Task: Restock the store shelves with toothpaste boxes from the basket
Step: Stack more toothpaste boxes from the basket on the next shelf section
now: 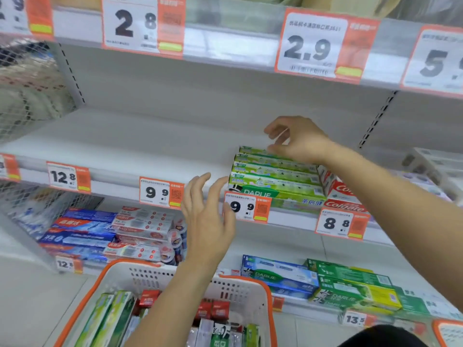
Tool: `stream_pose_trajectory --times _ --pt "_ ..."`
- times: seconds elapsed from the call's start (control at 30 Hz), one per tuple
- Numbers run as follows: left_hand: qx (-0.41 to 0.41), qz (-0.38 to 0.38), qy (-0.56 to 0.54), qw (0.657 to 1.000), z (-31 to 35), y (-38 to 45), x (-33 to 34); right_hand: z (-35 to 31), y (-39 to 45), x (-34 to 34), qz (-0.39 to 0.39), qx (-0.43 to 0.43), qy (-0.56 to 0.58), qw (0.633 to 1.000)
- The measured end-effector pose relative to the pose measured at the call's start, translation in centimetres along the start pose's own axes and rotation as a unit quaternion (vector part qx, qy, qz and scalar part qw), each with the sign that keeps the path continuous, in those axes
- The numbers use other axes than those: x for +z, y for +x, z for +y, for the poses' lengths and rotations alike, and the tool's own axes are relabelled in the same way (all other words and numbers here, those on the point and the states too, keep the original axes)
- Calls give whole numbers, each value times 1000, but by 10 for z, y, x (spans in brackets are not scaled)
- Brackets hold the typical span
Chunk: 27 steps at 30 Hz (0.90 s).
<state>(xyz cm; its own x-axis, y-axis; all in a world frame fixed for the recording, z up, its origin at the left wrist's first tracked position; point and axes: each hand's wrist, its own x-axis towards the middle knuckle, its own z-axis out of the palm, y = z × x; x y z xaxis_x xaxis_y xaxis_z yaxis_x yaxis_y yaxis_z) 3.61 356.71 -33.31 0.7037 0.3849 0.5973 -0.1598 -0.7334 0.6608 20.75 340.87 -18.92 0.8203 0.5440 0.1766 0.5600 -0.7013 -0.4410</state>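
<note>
Toothpaste boxes are what this shelf (125,144) needs; most of its white surface has nothing on it, so the stock goes here. Below, the basket (253,294) sits close under the arms, keeping more boxes (112,314) within easy reach. A stack of green Darlie boxes (273,176) lies flat behind the 9.9 price tag (246,207), matching product to label. Over the stack's back edge the right hand (298,140) hovers, fingers loosely curled, probably just touching the top box, though blur hides contact. Beside the stack, the left hand (208,216) is spread and holding nothing.
</note>
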Motion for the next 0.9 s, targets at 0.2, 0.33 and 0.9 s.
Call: stream_pose_trajectory --times 0.2,0.33,0.9 --pt "-55 -63 -22 996 -34 -26 -40 -52 -118 102 -171 -40 259 950" --pt "-155 -255 55 953 -81 -87 -57 -17 -170 223 -316 107 234 913" --pt "-424 -419 230 770 -137 -268 -65 2 -285 383 -292 321 164 886"
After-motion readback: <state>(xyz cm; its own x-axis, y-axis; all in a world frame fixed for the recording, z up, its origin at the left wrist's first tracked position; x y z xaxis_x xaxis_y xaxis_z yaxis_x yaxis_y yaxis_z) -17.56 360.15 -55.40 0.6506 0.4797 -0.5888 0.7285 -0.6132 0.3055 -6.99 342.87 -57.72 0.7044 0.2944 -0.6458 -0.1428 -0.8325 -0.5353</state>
